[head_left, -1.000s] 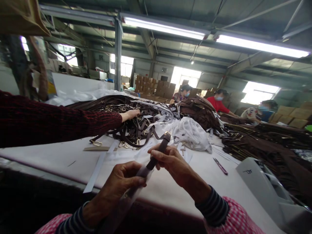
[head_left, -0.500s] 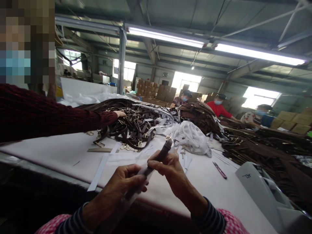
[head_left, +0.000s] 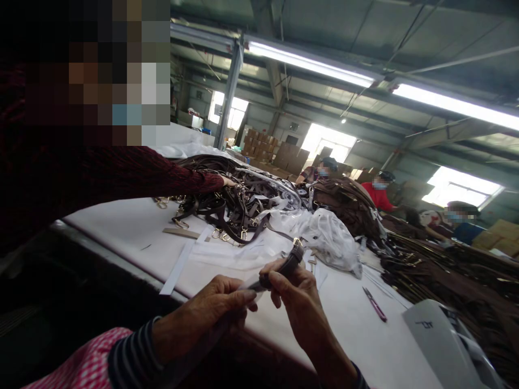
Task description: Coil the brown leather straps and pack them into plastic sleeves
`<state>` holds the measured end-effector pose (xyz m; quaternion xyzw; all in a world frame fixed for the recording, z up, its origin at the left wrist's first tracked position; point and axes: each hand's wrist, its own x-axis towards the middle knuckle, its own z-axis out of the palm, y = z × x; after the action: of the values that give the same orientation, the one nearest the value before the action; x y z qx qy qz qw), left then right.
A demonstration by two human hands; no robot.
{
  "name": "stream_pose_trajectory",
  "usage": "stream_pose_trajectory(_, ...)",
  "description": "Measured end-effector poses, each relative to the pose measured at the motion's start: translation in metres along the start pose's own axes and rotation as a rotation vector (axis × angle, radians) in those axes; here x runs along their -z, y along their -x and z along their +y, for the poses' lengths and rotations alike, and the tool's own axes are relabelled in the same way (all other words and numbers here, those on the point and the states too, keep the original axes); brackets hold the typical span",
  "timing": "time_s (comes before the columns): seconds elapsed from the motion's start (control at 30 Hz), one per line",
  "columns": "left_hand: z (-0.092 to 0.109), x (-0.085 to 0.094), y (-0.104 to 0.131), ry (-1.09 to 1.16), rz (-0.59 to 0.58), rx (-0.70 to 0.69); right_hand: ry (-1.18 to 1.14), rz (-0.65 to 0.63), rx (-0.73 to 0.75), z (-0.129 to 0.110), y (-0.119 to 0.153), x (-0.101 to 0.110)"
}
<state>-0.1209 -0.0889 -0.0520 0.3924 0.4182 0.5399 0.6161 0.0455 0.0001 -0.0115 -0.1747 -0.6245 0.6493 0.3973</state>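
Note:
A dark brown strap (head_left: pixel 291 261) with a gold-coloured metal buckle or ring at its far end runs between my two hands, above the table's front edge. My right hand (head_left: pixel 299 297) pinches the strap a little below this metal end. Closer to me, my left hand (head_left: pixel 205 307) is closed around the lower length, thumb on top. A translucent, plastic-like covering (head_left: pixel 248 283) shows on the strap at the left fingers. The strap's near end trails down into shadow and is hard to make out.
On the white table (head_left: pixel 133 227) lie a heap of brown straps with metal clasps (head_left: pixel 227 208), a clear plastic bag (head_left: pixel 330 237), purple-handled thread snips (head_left: pixel 375 305) and a grey-white machine (head_left: pixel 438 335). From the left, a co-worker's dark red sleeve (head_left: pixel 162 175) reaches to the heap. Other people sit beyond.
The view has shifted left and tilted. My right hand has turned with the strap, whose buckle end now leans further right. The co-worker's arm still reaches into the heap.

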Motion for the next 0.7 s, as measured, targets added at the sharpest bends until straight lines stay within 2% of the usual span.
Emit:
stream_pose_trajectory(0.2,0.005,0.009,0.006,0.012,-0.071,0.068,-0.022,-0.067,0.002,0.0,0.0,-0.002)
stream_pose_trajectory(0.33,0.011,0.008,0.013,-0.005,-0.104,0.039,-0.012,-0.126,-0.025,-0.001,-0.001,-0.007)
stream_pose_trajectory(0.47,0.013,0.003,0.016,-0.072,-0.052,0.005,0.014,-0.12,-0.049,-0.005,0.002,-0.014)
stream_pose_trajectory(0.6,0.014,0.002,0.013,-0.254,0.034,-0.097,0.025,-0.103,-0.075,-0.002,0.003,-0.017)
stream_pose_trajectory(0.7,0.016,0.003,0.015,-0.323,0.06,-0.139,-0.136,-0.013,-0.175,0.007,-0.006,-0.012)
